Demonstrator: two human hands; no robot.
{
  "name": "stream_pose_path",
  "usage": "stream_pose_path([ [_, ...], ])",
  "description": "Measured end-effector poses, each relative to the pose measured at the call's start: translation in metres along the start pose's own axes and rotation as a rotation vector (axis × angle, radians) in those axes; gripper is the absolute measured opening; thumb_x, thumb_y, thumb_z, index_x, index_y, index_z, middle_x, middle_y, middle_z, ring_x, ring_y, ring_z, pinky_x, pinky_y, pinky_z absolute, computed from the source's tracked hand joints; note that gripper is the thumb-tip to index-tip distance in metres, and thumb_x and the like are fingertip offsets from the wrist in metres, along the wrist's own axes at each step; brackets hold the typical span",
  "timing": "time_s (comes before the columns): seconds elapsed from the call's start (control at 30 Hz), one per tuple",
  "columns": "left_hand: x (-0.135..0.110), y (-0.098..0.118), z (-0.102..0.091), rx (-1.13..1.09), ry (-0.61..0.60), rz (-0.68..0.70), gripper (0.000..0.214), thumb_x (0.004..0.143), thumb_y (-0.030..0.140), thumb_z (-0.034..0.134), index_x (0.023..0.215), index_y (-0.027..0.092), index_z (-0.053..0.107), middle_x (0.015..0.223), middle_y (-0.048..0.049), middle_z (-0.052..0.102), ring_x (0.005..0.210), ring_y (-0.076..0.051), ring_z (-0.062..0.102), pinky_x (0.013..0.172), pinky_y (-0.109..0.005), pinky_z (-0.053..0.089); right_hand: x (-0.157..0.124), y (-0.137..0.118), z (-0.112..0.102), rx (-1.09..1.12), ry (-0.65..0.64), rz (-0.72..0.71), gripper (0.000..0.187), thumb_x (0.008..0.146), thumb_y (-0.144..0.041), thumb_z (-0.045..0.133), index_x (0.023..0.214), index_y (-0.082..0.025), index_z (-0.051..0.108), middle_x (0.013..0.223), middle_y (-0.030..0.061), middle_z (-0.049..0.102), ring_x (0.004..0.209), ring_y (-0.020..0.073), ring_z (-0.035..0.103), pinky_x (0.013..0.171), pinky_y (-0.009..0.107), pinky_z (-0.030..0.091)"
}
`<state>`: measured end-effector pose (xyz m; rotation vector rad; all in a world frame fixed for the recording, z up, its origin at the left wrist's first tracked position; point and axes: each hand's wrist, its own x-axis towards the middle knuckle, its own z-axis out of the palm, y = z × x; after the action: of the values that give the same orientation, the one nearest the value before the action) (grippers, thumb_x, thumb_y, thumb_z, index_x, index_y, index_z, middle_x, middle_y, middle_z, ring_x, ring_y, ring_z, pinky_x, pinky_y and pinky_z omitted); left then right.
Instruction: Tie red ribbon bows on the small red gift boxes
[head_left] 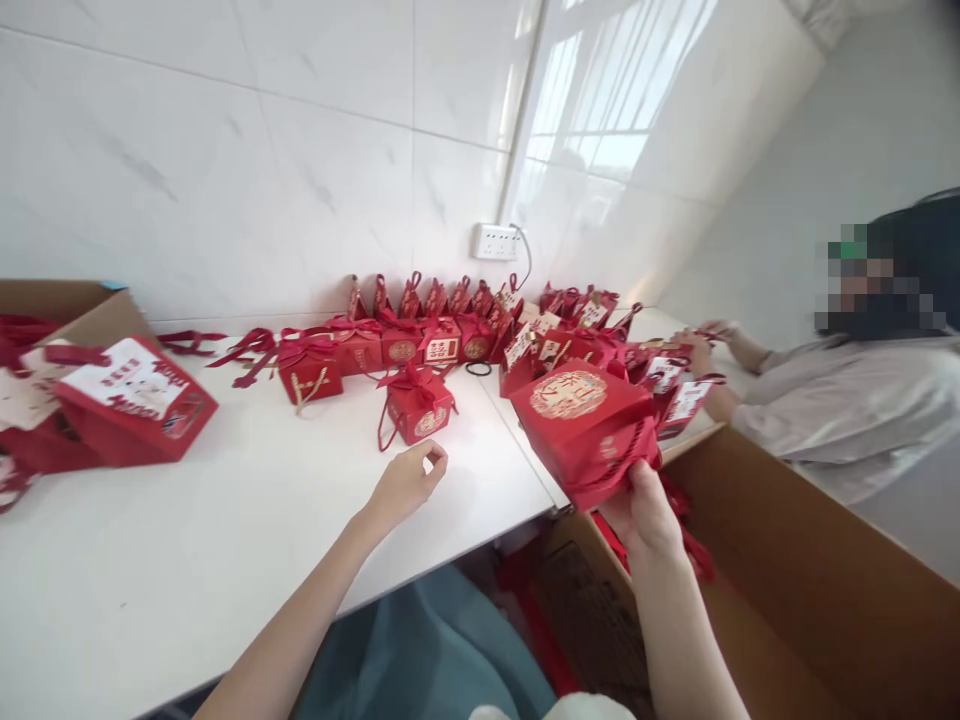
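Note:
My right hand (646,512) grips a flat, folded red gift box (583,425) with a gold round emblem, holding it by its lower edge and ribbon above the table's corner. My left hand (409,482) hovers over the white table (225,540) with fingers loosely curled, thumb and forefinger nearly pinched, holding nothing I can see. Just beyond it stands a small assembled red box (418,405) tied with a ribbon bow.
Several finished red boxes (405,340) line the tiled wall. A larger red box (135,400) lies at the left before a cardboard carton (82,310). Another open carton (810,590) sits lower right. A person (847,400) at the right handles boxes.

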<state>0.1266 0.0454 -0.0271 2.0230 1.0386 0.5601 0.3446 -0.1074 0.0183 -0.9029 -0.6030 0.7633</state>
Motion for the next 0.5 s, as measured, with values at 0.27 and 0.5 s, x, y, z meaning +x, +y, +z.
stream_pose_path([
  [0.27, 0.013, -0.027, 0.027, 0.019, 0.086, 0.062, 0.024, 0.082, 0.038, 0.035, 0.089, 0.022, 0.052, 0.077, 0.0032, 0.062, 0.046, -0.009, 0.049, 0.054, -0.023, 0.042, -0.005, -0.016, -0.020, 0.164, -0.090, 0.182, 0.050, 0.074, -0.070, 0.049, 0.091, -0.026, 0.066, 0.102, 0.0028, 0.069, 0.101, 0.0231, 0.061, 0.095, 0.046, 0.045],
  [0.5, 0.009, -0.026, 0.025, 0.149, 0.041, 0.049, 0.023, 0.082, 0.034, 0.035, 0.092, 0.024, 0.053, 0.067, 0.0054, 0.059, 0.051, -0.012, 0.052, 0.057, -0.023, 0.041, -0.018, -0.027, -0.037, -0.295, 0.162, -0.066, 0.041, 0.075, -0.057, 0.059, 0.104, -0.028, 0.056, 0.103, 0.0048, 0.065, 0.094, 0.0250, 0.062, 0.083, 0.049, 0.051],
])
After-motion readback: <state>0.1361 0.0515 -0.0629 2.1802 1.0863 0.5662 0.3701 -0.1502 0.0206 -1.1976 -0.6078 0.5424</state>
